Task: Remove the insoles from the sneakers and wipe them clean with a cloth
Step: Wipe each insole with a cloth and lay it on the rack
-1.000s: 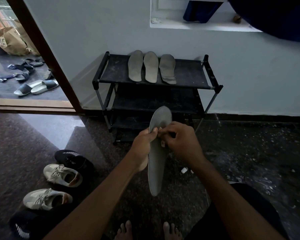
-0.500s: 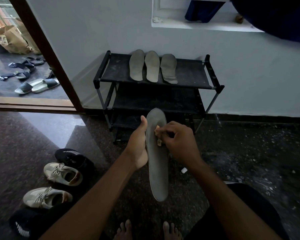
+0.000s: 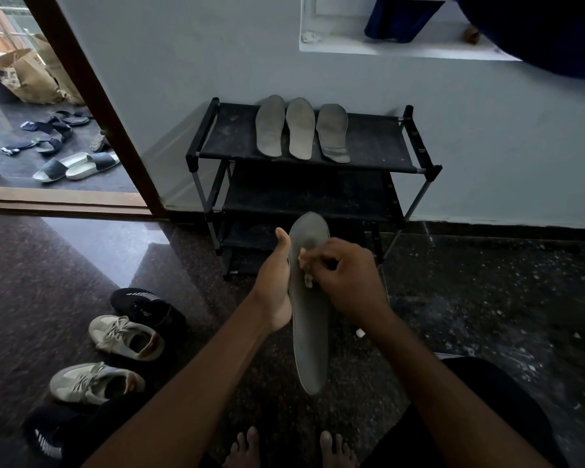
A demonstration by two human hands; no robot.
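the left hand (image 3: 276, 282) is gripping a long, flat grey insole (image 3: 310, 319) upright by its edge; the right hand (image 3: 347, 282), fingers pinching a small pale cloth (image 3: 305, 265), is pressing it on the insole's matte face.

The insole (image 3: 309, 319) is looking matt grey, foam-like. At twelve o'clock, the rack (image 3: 304, 153) is showing dusty black fabric shelves on metal tubes. The speckled stone floor (image 3: 81, 265) is gleaming glossy.
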